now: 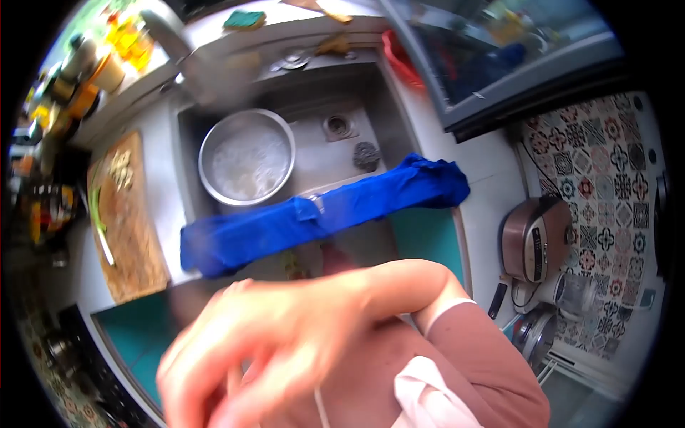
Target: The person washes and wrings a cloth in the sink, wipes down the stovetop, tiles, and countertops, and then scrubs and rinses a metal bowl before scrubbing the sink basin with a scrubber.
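Note:
My right hand (250, 349) is large and close to the camera, reaching across my chest from the right. Its fingers bend downward and are blurred. Their tips run to the bottom edge, so what they touch, if anything, is hidden. My left hand is not visible. Beyond the right hand, a blue cloth (357, 203) lies along the front edge of the sink (399, 107). Inside the sink, at the left, stands a round metal bowl (250, 160) with cloudy water. A dark scouring pad (366, 156) sits near the drain (340, 127).
Left of the sink, a wooden cutting board (132, 235) holds pale chopped pieces (121, 170) and a green onion (98, 221). The faucet (171, 36) arches over the back left. A glass-fronted appliance (499, 57) juts in at upper right. A rice cooker (536, 239) stands at right.

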Demonstrator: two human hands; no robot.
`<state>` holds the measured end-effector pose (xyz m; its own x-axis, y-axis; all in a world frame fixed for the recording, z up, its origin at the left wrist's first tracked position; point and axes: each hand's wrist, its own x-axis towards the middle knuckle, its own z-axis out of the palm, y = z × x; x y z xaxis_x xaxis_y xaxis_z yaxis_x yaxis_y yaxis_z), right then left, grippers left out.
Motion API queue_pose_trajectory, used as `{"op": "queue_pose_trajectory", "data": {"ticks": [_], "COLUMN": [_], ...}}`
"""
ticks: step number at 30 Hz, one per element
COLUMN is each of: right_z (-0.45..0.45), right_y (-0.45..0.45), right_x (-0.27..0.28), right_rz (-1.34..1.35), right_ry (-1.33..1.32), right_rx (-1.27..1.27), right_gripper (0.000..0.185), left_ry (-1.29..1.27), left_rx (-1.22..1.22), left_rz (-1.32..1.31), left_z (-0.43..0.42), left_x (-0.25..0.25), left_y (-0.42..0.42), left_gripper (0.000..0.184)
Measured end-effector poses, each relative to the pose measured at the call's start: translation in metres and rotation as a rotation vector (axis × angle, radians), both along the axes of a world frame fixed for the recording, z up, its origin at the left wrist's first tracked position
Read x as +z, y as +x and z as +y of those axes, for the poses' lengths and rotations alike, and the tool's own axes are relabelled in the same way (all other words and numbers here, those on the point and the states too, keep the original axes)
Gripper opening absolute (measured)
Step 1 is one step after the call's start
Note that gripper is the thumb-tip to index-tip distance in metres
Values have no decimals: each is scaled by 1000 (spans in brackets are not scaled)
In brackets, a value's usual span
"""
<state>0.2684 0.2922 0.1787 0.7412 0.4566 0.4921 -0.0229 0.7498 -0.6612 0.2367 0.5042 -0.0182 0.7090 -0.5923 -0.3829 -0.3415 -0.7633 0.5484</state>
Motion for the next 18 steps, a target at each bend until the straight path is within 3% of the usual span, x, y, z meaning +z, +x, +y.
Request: {"op": "queue_pose_trajectory", "data": {"ticks": [2,4,11,16,18], "right_z": [-4,-12,-70,-89,-128], "right_y": [-7,-13,1,17,33], "right_x": [23,37,24,1,-20], "right_rz": [40,104,79,-86,-94], "right_ry": [328,594,799,652,366], "right_rx": [256,466,619,462,376], "right_gripper": [21,26,27,27,18], "left_ry": [-110,-120,-71,-7,25], "left_rx": [29,-10,85,94,131], "left_rz": [-246,-249,-183,-73,-62], "left_z": [1,-20,-62,-69,-66], "left_x": [-27,-33,-18,-21,-26], "left_y": [14,20,5,0,-2], "left_gripper": [19,19,18,20,19]}}
